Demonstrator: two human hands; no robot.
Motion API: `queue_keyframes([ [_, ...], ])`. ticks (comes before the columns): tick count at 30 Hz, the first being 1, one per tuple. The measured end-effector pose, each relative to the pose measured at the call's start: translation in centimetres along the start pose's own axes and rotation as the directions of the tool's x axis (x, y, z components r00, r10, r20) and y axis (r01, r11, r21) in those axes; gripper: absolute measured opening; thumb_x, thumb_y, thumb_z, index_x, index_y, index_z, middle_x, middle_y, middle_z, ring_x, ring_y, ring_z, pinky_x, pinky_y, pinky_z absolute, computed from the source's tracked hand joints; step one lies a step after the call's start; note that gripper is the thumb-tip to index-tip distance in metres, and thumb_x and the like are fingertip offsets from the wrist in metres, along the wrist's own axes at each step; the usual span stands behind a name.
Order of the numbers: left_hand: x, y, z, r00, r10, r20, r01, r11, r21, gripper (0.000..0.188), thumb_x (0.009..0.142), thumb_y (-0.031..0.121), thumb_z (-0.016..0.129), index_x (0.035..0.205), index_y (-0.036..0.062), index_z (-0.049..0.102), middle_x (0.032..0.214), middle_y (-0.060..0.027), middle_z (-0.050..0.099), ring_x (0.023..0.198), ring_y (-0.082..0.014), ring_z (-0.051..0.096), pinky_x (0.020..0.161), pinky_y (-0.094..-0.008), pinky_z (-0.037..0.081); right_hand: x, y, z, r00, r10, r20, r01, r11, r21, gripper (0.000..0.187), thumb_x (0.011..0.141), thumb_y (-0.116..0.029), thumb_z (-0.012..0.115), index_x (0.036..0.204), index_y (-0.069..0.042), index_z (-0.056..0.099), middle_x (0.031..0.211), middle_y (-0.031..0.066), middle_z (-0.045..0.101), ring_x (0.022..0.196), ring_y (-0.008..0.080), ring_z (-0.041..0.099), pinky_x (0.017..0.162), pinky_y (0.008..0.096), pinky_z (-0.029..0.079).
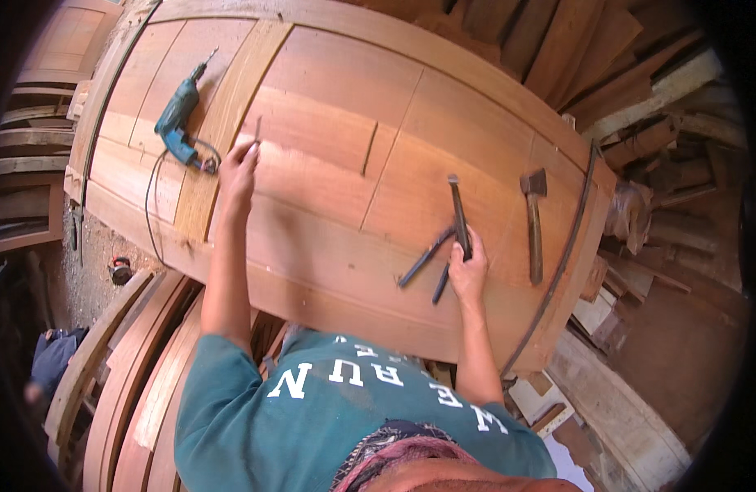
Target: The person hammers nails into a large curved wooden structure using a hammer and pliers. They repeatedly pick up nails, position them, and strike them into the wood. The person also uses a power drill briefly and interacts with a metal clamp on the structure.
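My left hand point(240, 174) is closed in a pinch over the wooden door panel point(312, 74), left of its middle. From the fingertips sticks up a thin dark strip point(258, 129), too small to name more exactly. To its right, another slim dark strip point(369, 148) lies on the panel. My right hand point(468, 271) is wrapped round a long dark tool point(457, 205) with a pale metal tip; its exact kind is unclear. Two dark, spread handles point(427, 258) run out beside this hand, like those of pincers; where they join is partly hidden.
A teal power drill point(178, 115) with a trailing cord lies at the panel's left. A hammer point(535, 230) rests right of my right hand. A dark strap or cable point(562, 271) crosses the right end. Curved boards point(136, 385) stand at the near left; scrap timber point(648, 90) is piled far right.
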State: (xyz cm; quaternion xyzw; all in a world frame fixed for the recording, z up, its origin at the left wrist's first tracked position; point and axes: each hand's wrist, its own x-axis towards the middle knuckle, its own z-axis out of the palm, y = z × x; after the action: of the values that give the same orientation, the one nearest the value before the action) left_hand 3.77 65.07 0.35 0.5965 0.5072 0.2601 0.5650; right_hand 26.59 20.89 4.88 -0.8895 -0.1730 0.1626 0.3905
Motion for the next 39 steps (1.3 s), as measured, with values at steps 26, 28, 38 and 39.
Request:
queue_keyframes([
  [26,-29.8,-4.9,13.6,0.636,0.497,0.590,-0.771,0.428,0.471,0.036,0.088,0.006,0.068,0.121,0.0160,0.079,0.119,-0.0071,0.067,0.116,-0.0328,0.058,0.096,-0.0476,0.050,-12.6,5.3,-0.8,0.926,-0.333,0.177,0.376,0.856,-0.356,0.050,0.094,-0.010,0.065,0.144,-0.016,0.063,0.138,0.0224,0.054,0.128,0.0434,0.052,0.104,0.0553,0.046],
  [28,-29.8,-5.3,13.9,0.639,0.465,0.612,-0.766,0.452,0.456,0.031,0.090,0.008,0.066,0.117,0.0175,0.079,0.116,-0.0064,0.067,0.115,-0.0326,0.057,0.094,-0.0481,0.050,-11.5,4.0,1.3,0.816,-0.527,0.240,0.578,0.717,-0.390,0.049,0.093,-0.008,0.064,0.142,-0.018,0.065,0.143,0.0205,0.054,0.131,0.0413,0.052,0.105,0.0555,0.045],
  [38,-29.0,-8.2,13.1,0.702,0.490,0.516,-0.711,0.522,0.472,0.010,0.088,0.005,0.067,0.097,0.0088,0.070,0.108,-0.0130,0.063,0.109,-0.0350,0.058,0.092,-0.0468,0.049,-10.4,3.1,2.4,0.876,-0.392,0.283,0.483,0.733,-0.480,0.034,0.089,-0.009,0.068,0.120,-0.018,0.079,0.133,0.0131,0.061,0.128,0.0346,0.054,0.104,0.0518,0.044],
  [39,-29.0,-8.4,12.9,0.719,0.481,0.502,-0.694,0.535,0.481,0.011,0.088,0.004,0.067,0.097,0.0087,0.071,0.108,-0.0132,0.063,0.109,-0.0350,0.058,0.092,-0.0468,0.049,-10.5,3.0,3.1,0.839,-0.468,0.277,0.543,0.729,-0.415,0.032,0.089,-0.010,0.069,0.119,-0.017,0.079,0.130,0.0123,0.062,0.125,0.0339,0.055,0.102,0.0504,0.045],
])
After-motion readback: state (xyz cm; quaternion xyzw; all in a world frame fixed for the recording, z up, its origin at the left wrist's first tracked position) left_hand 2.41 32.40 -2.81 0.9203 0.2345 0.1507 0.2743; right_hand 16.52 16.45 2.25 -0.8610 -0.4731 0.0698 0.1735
